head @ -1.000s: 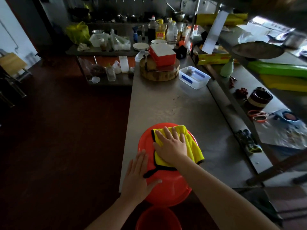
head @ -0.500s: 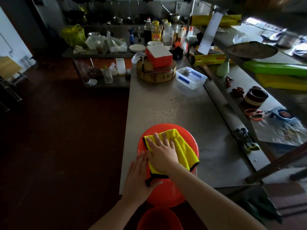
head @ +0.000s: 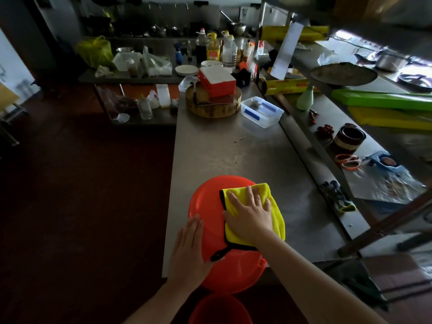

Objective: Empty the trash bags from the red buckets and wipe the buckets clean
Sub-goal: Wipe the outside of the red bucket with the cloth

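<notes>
— Hands first: what are they doing?
— The right hand lies flat, fingers spread, pressing the yellow cloth onto the upturned red bucket. The left hand, fingers straight, rests on its left side.
— And the bucket?
— At the near left corner of the counter, overhanging the near edge.

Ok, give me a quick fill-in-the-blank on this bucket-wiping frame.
1. The right hand presses a ___ cloth onto the red bucket.
2. The cloth's trim is ___.
3. A second red bucket shows at the picture's ___ edge.
Missing words: yellow; black; bottom.
</notes>
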Demonstrator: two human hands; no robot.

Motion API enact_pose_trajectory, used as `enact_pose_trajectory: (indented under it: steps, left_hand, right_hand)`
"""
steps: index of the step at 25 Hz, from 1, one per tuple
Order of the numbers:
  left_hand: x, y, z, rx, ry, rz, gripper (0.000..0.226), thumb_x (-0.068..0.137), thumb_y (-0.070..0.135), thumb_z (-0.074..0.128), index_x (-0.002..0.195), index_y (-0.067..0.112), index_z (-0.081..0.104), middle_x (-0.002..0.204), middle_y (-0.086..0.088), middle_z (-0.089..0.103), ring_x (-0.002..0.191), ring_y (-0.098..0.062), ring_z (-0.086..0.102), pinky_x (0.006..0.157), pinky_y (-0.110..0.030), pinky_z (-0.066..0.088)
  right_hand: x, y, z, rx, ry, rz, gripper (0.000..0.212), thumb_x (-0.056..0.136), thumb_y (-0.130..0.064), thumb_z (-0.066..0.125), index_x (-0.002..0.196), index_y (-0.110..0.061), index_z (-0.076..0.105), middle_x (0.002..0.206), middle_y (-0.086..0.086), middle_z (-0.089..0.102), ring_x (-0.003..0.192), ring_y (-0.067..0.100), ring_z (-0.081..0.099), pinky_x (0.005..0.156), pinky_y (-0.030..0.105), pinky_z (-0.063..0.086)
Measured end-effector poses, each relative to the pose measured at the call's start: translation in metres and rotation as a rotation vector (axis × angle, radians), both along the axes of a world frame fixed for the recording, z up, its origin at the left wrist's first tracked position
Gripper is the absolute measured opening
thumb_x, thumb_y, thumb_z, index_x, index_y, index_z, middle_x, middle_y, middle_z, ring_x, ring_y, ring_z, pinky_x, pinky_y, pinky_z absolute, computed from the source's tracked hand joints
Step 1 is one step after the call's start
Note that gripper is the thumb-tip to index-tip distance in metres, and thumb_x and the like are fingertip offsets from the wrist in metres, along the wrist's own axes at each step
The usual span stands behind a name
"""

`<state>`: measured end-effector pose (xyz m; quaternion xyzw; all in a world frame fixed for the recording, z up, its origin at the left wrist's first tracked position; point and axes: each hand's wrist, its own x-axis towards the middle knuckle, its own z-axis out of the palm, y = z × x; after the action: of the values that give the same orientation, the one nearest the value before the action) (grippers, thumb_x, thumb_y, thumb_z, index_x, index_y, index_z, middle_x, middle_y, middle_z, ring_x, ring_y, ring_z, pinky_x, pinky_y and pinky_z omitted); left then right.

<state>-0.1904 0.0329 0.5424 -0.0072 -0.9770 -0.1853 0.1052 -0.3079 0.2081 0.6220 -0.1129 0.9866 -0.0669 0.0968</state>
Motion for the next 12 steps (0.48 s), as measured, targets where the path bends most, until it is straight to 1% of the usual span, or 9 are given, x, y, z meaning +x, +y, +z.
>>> enact_pose_trajectory:
  steps: [1,2,4,5,7,9,10,12]
  left_hand:
    - [0.0,0.0,-0.001,-0.012,0.005,-0.006,0.11,0.081,0.084,0.048,0.158,0.011,0.019,0.167,-0.003,0.012,0.154,-0.02,0.011,0.123,-0.044,0.02]
    - [0.0,-0.001,-0.002,-0.029,0.014,-0.017,0.11,0.081,0.082,0.052,0.158,0.01,0.02,0.167,-0.004,0.012,0.154,-0.021,0.012,0.123,-0.042,0.018]
    - [0.001,-0.003,-0.005,-0.047,0.043,-0.041,0.108,0.082,0.076,0.058,0.157,0.007,0.023,0.167,-0.005,0.012,0.154,-0.023,0.013,0.123,-0.041,0.015]
    - [0.002,-0.004,-0.006,-0.045,0.049,-0.046,0.106,0.082,0.075,0.058,0.157,0.007,0.024,0.167,-0.006,0.013,0.154,-0.022,0.013,0.123,-0.041,0.016]
    - [0.003,-0.004,-0.005,-0.063,0.038,-0.047,0.103,0.085,0.076,0.051,0.157,0.007,0.024,0.167,-0.005,0.013,0.154,-0.02,0.009,0.122,-0.042,0.018]
    - [0.003,-0.004,-0.004,-0.082,0.017,-0.042,0.102,0.087,0.08,0.039,0.158,0.009,0.022,0.167,-0.005,0.012,0.154,-0.021,0.01,0.122,-0.044,0.018]
    - [0.003,-0.003,-0.003,-0.074,0.003,-0.033,0.103,0.087,0.082,0.033,0.158,0.009,0.021,0.167,-0.005,0.012,0.154,-0.022,0.011,0.122,-0.044,0.018]
    - [0.002,-0.002,-0.001,-0.048,-0.038,-0.007,0.109,0.083,0.088,0.034,0.16,0.013,0.013,0.167,-0.003,0.01,0.154,-0.02,0.008,0.124,-0.044,0.017]
  right_hand:
    - [0.006,-0.009,0.001,-0.025,-0.009,0.028,0.069,0.094,-0.075,0.027,0.156,-0.052,0.008,0.17,0.007,-0.009,0.156,0.031,-0.006,0.123,0.058,0.004]
    - [0.013,-0.019,0.001,-0.05,-0.02,0.063,0.067,0.095,-0.073,0.027,0.156,-0.052,0.008,0.17,0.006,-0.009,0.156,0.031,-0.005,0.123,0.056,0.005]
    - [0.025,-0.036,0.0,-0.073,-0.04,0.146,0.063,0.098,-0.068,0.025,0.156,-0.051,0.007,0.17,0.003,-0.01,0.156,0.03,-0.008,0.123,0.056,0.003]
    - [0.03,-0.042,0.0,-0.077,-0.046,0.185,0.061,0.1,-0.066,0.023,0.156,-0.051,0.006,0.17,0.001,-0.01,0.156,0.029,-0.009,0.123,0.056,0.002]
    - [0.033,-0.043,0.0,-0.085,-0.04,0.23,0.058,0.101,-0.064,0.021,0.156,-0.052,0.006,0.17,-0.003,-0.008,0.156,0.027,-0.01,0.123,0.055,0.003]
    - [0.029,-0.029,0.0,-0.08,-0.02,0.22,0.059,0.1,-0.068,0.021,0.155,-0.053,0.006,0.17,-0.005,-0.006,0.156,0.025,-0.008,0.124,0.055,0.005]
    - [0.026,-0.018,0.0,-0.072,-0.01,0.185,0.061,0.098,-0.07,0.022,0.155,-0.054,0.007,0.17,-0.006,-0.005,0.156,0.025,-0.007,0.124,0.055,0.006]
    - [0.017,0.006,-0.001,-0.043,0.015,0.08,0.064,0.096,-0.074,0.023,0.155,-0.053,0.009,0.17,-0.007,-0.002,0.156,0.025,-0.003,0.124,0.055,0.005]
